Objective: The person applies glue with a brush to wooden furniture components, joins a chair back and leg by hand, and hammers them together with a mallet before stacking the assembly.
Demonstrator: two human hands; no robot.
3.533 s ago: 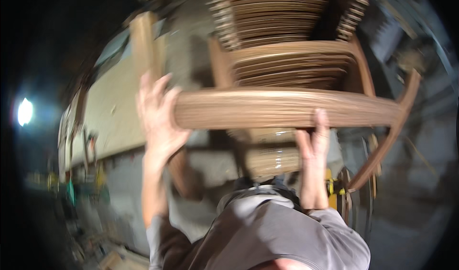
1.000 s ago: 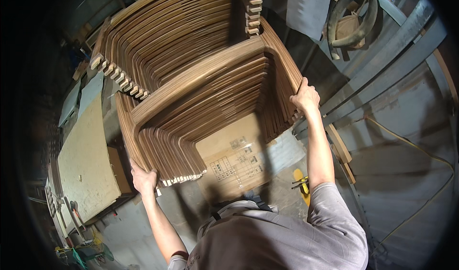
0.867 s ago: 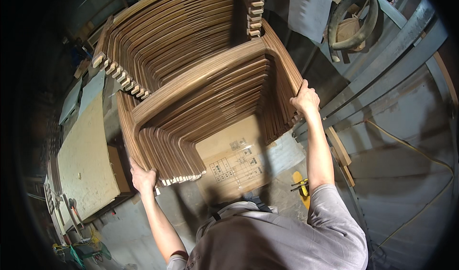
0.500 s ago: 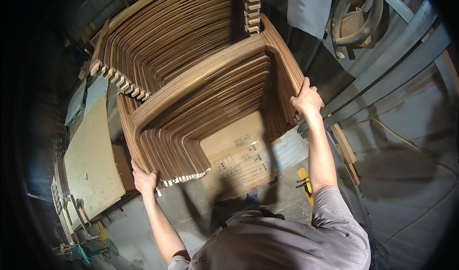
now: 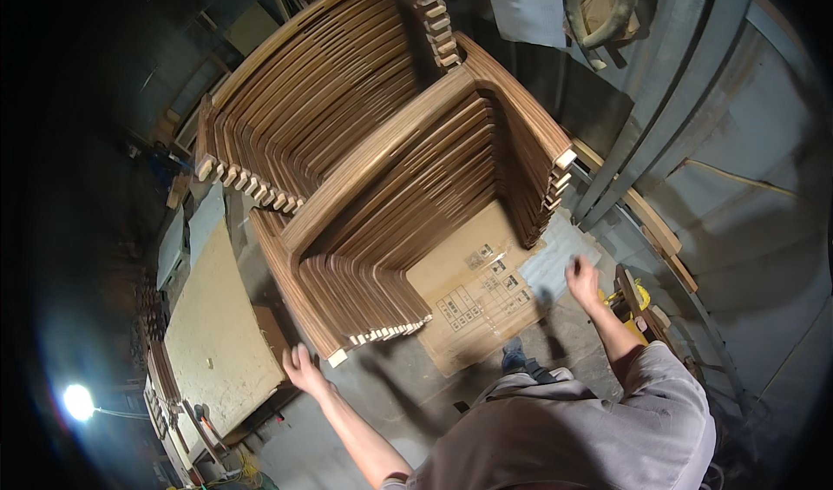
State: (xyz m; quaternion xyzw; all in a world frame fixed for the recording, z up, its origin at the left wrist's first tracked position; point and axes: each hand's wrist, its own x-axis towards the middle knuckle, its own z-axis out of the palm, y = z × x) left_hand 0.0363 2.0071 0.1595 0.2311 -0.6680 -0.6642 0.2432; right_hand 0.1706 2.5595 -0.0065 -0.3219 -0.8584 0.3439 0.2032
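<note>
A tall stack of curved, U-shaped wooden frames [image 5: 408, 160] stands in front of me, with a second nested row leaning behind it. My left hand [image 5: 302, 370] hovers just below the stack's lower left corner, fingers spread and holding nothing. Lower right of the stack, my right hand [image 5: 583, 280] is also apart from the wood, empty and with loose fingers. My grey shirt [image 5: 564, 438] fills the bottom of the view.
A flattened cardboard sheet [image 5: 473, 295] lies on the floor under the stack. A pale board-topped bench [image 5: 217, 334] stands at left, with a bright lamp [image 5: 78, 401] beyond it. Grey metal beams [image 5: 668, 99] and wooden slats [image 5: 651, 221] lean at right near a yellow tool [image 5: 639, 295].
Both hands have let go of the stack's front frame and dropped lower, away from the wood. The stack stays where it was.
</note>
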